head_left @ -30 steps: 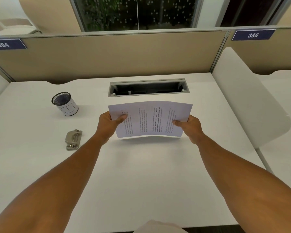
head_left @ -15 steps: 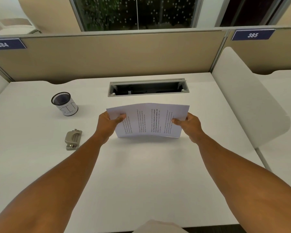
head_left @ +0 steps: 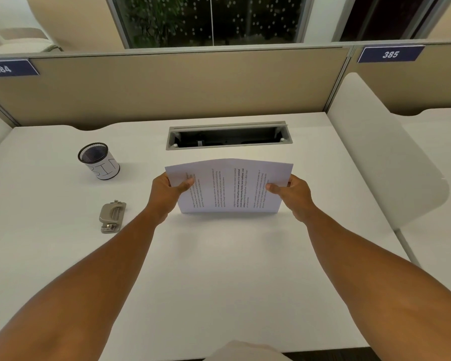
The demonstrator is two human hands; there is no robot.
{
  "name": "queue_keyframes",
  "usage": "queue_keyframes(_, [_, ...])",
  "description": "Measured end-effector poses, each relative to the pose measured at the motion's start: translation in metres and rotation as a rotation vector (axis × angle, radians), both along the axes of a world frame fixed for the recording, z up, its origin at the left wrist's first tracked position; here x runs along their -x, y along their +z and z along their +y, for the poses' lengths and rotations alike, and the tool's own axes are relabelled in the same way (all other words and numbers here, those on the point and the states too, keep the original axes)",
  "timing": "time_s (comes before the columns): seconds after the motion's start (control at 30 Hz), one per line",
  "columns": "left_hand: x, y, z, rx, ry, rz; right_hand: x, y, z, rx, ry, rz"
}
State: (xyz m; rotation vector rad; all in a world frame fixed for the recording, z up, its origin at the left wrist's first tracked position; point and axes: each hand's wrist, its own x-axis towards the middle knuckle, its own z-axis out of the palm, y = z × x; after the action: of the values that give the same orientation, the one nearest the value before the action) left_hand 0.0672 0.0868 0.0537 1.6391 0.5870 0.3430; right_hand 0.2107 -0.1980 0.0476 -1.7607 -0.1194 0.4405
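A stack of printed paper sheets (head_left: 229,188) stands upright on its lower long edge on the white desk (head_left: 219,269), text running sideways. My left hand (head_left: 167,194) grips its left short side, thumb across the front. My right hand (head_left: 292,194) grips the right short side the same way. The top edge bows up slightly in the middle.
A mesh pen cup (head_left: 98,160) with a white label stands at the left. A metal hole punch (head_left: 112,216) lies nearer, left of my left forearm. An open cable tray (head_left: 229,135) is set into the desk behind the paper. A white divider (head_left: 383,152) bounds the right side.
The paper stack has dropped from just above the desk until its lower edge meets the surface, and its curved bottom edge has straightened. Both hands came down with it.
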Motion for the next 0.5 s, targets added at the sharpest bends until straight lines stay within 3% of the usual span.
queue_keyframes(0.5, [0.003, -0.013, 0.007, 0.02, 0.048, 0.063, -0.004, 0.002, 0.002, -0.039, -0.049, -0.002])
